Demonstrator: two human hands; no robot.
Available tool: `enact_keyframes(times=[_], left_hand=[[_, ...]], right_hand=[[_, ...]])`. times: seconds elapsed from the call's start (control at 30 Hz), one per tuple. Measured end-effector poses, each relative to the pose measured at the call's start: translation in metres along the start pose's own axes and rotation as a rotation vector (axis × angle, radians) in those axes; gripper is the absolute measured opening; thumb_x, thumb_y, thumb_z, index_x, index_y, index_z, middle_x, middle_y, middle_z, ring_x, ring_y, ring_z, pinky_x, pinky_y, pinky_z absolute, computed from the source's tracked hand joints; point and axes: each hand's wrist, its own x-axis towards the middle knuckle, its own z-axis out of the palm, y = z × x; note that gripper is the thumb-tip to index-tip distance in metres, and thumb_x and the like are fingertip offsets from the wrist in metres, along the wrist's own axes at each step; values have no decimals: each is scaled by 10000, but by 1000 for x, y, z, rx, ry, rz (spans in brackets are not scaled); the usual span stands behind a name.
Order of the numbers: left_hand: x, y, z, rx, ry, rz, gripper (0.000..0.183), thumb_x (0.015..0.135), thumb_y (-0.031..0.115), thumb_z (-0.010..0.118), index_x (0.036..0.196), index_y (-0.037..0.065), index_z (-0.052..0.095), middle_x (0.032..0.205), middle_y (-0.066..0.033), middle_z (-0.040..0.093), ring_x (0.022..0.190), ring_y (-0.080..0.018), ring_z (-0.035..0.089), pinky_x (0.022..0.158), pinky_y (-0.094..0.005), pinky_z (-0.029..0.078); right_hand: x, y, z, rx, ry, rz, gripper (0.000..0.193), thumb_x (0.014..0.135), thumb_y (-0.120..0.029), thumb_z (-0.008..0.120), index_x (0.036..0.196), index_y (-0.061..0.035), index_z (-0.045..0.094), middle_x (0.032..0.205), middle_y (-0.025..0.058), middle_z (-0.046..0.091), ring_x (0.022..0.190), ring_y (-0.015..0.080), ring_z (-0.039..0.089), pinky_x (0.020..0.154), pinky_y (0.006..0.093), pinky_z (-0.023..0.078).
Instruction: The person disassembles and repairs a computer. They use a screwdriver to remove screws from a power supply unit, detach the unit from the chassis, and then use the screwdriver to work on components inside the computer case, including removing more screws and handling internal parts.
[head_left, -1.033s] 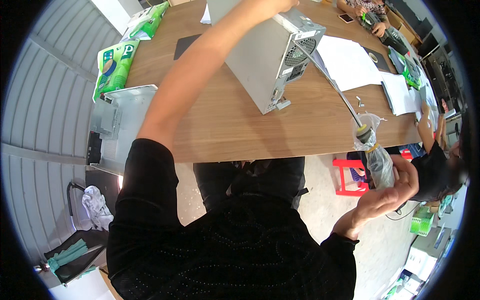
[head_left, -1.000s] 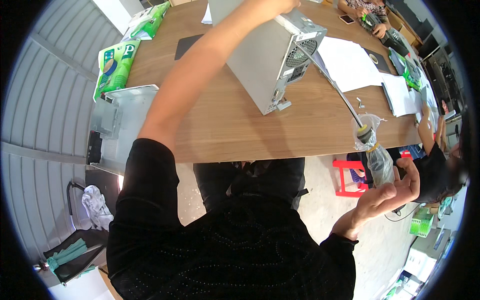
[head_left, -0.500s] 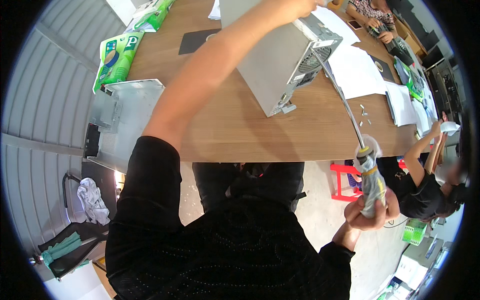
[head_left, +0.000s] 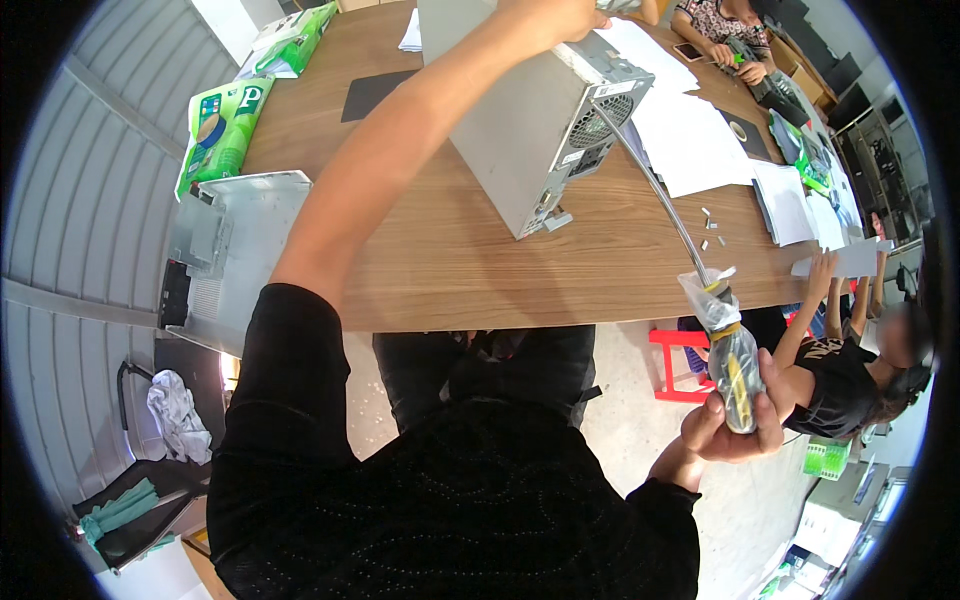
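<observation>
A grey metal computer case (head_left: 525, 130) stands on the table, its back panel with the round fan grille (head_left: 603, 120) turned to the right. At the upper edge, my left hand (head_left: 555, 18) grips the top of the case; part of the hand is cut off by the picture's rim. My right hand (head_left: 745, 430) is closed round the handle end of a long-shafted screwdriver (head_left: 660, 190). Clear plastic and a yellow band wrap the handle. The shaft slants up and left, its tip at the back panel beside the fan grille; whether it sits in a screw I cannot make out.
A removed metal side panel (head_left: 255, 225) lies at the table's left, below a green packet (head_left: 225, 130). White papers (head_left: 690, 140) and small white bits (head_left: 708, 225) lie right of the case. Co-workers sit at far right and at right, near a red stool (head_left: 675, 365).
The view has shifted slightly, so the case and table sit farther left. My right hand's fingers have moved on the screwdriver handle, which is turned, showing more yellow. My left hand stays at the case.
</observation>
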Motion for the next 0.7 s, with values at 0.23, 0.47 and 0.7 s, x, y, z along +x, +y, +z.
enact_keyframes(times=[0.23, 0.47, 0.7], left_hand=[[0, 6, -2, -87, -5, -3, 248, 793, 256, 754, 861, 19, 740, 863, -205, 706, 867, -374, 690, 778, -472, 540], [1, 9, -10, -42, -65, -66, 244, 809, 262, 737, 859, 24, 753, 861, -208, 708, 831, -373, 693, 763, -462, 545], [2, 13, -12, -89, -31, -41, 249, 814, 261, 732, 867, 18, 752, 857, -217, 707, 820, -378, 694, 763, -463, 544]], right_hand=[[18, -11, 3, -243, 41, 323, 758, 966, -682, 407, 1186, 39, 491, 1030, 161, 581, 872, 217, 593, 759, 357, 509], [2, 11, -2, 170, -45, -114, 395, 849, -235, 756, 1136, -137, 503, 982, 184, 574, 790, 256, 596, 626, 324, 536], [19, 12, -9, -212, -52, 254, 667, 998, -620, 411, 1145, -5, 624, 993, 212, 666, 873, 311, 680, 671, 402, 546]])
